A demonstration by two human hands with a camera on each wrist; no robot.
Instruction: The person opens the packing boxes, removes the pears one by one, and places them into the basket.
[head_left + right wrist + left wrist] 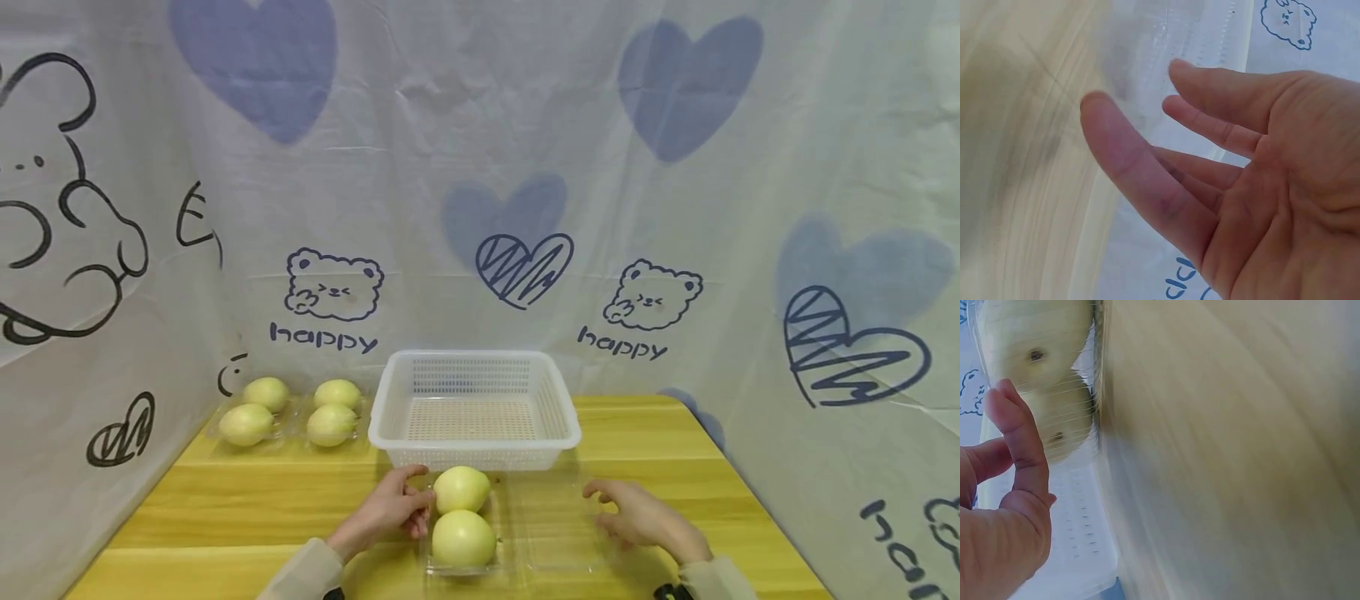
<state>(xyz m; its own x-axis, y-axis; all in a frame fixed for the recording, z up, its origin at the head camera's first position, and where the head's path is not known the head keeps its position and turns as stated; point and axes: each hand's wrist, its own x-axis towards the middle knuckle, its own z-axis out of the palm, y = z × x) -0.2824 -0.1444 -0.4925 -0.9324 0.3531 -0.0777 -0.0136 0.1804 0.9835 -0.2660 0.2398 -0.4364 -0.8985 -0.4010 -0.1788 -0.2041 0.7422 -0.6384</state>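
Observation:
Two round yellow-green fruits (462, 538), pear-like, sit one behind the other in one half of a clear plastic clamshell box (459, 572). Its transparent lid (558, 529) lies folded out flat to the right. My left hand (390, 508) is at the left side of the box, fingers loosely bent; in the left wrist view its fingertips (1007, 409) overlap the box wall, and I cannot tell whether they press on it. To the right of the lid, my right hand (641, 517) hovers with spread, relaxed fingers and nothing in its palm (1297, 181).
A white perforated plastic basket (474, 444) stands just behind the clamshell. At the back left of the wooden table (247, 500) are two more clear boxes holding fruits (246, 425) (331, 425). A printed white curtain (480, 167) encloses the back and sides.

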